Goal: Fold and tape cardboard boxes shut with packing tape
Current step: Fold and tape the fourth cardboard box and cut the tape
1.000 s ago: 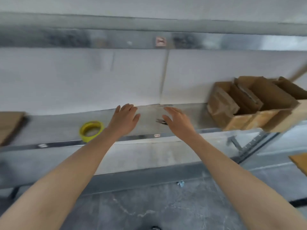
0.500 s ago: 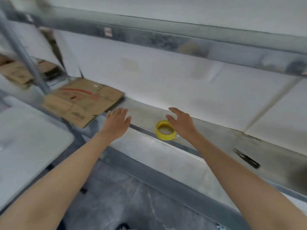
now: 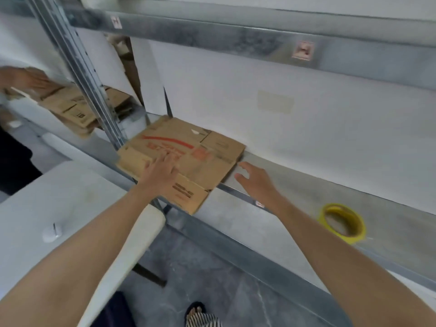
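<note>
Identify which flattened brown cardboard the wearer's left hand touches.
The red-printed flattened brown cardboard right of the metal post, under the left hand; the other stack lies beyond the post.

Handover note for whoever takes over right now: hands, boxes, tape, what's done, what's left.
Left hand: open, fingers flat on the flattened boxes on the shelf.
Right hand: open, holds nothing, beside the stack's right edge.
Yellow tape roll: on the shelf, right of the hands, untouched.
Done: nothing folded or taped.
Left: pull a box, fold it up, tape it.

Flattened cardboard boxes (image 3: 188,159), apparently stacked
</note>
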Action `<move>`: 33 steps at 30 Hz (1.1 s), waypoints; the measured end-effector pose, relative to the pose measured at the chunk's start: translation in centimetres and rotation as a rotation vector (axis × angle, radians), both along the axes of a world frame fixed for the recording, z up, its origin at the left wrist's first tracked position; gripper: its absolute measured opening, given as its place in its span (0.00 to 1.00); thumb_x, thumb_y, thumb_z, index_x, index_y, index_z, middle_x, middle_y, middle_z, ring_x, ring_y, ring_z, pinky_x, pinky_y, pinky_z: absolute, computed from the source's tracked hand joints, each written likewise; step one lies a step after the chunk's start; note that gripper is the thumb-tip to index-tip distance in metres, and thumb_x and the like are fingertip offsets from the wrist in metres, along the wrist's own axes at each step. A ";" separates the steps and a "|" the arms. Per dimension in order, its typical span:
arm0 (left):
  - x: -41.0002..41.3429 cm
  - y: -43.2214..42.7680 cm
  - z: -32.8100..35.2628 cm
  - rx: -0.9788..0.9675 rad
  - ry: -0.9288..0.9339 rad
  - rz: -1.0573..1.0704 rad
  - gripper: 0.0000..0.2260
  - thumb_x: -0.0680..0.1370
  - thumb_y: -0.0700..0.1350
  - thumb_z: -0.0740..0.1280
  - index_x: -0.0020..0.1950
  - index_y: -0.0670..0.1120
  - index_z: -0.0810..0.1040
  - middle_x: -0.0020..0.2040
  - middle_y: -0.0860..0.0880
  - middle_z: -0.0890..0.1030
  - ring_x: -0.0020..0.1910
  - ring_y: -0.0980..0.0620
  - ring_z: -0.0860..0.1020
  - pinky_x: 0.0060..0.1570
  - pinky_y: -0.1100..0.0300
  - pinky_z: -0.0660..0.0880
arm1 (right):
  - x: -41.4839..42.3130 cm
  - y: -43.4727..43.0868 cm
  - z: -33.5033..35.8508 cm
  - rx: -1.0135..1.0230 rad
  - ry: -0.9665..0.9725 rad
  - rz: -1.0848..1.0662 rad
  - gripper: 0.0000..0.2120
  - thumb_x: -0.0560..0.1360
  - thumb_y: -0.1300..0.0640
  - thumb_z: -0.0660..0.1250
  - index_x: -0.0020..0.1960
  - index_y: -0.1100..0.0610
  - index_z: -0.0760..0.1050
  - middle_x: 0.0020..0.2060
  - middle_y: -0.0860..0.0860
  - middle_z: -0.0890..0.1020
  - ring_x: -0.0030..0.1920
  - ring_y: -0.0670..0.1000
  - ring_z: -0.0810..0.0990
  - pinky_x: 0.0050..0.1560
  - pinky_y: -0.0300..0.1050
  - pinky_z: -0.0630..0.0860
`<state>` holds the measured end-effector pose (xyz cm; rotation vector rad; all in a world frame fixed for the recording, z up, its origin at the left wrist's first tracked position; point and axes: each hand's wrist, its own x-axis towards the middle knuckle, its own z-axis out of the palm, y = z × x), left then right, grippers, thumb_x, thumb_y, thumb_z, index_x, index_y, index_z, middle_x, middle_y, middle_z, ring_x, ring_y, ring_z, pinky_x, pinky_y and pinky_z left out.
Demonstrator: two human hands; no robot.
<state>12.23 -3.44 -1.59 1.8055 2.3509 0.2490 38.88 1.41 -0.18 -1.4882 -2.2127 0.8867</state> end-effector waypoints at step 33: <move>-12.5 8.4 -0.4 0.106 -0.402 0.284 0.29 0.78 0.60 0.61 0.74 0.49 0.58 0.67 0.39 0.65 0.64 0.37 0.69 0.63 0.39 0.69 | -9.6 0.7 -1.9 -0.133 0.324 -0.557 0.39 0.73 0.46 0.70 0.76 0.53 0.55 0.73 0.50 0.58 0.70 0.50 0.64 0.64 0.42 0.64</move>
